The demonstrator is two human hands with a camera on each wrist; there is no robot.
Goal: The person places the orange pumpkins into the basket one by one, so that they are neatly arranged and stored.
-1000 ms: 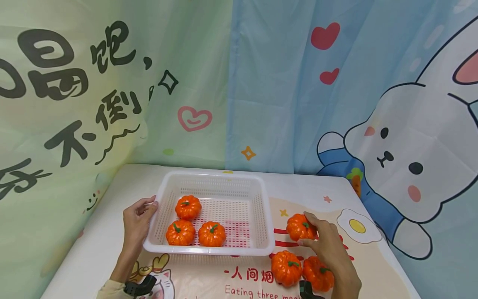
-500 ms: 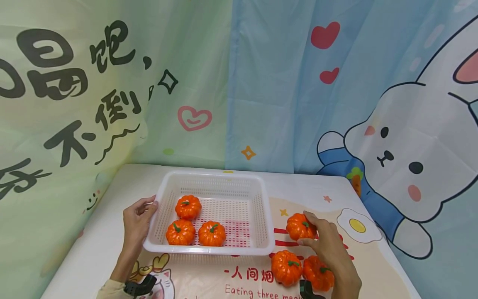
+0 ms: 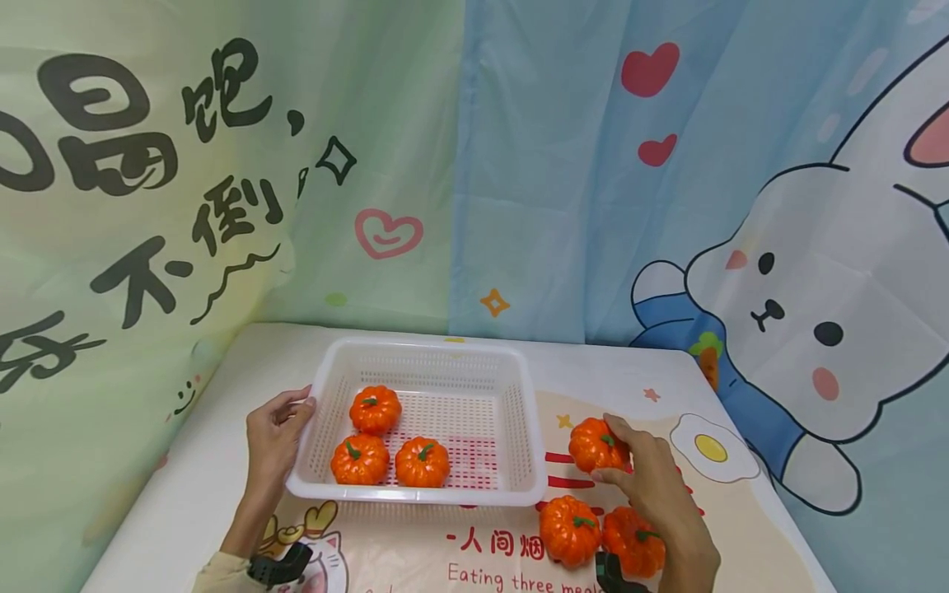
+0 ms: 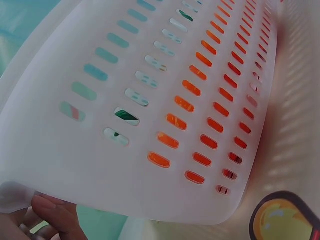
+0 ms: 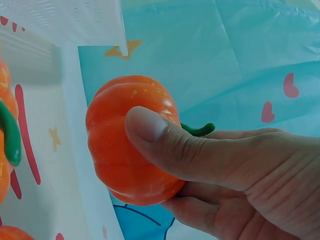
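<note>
Cream left sleeve (image 3: pixel 220 574), curved black device (image 3: pixel 282 567) at each wrist

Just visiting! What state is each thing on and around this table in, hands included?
White basket: open-topped, partly filled.
Three pumpkins: inside the basket.
Held pumpkin: gripped, outside the basket.
Two other pumpkins: side by side on the table.
Left hand: holding the basket's edge.
Right hand: gripping the held pumpkin.

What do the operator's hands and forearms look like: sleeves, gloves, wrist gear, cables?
Both the left hand and right hand are ungloved. A cream sleeve shows on the left forearm; none shows on the right. Each wrist has a black, curved device, left and right. No cables visible.
</note>
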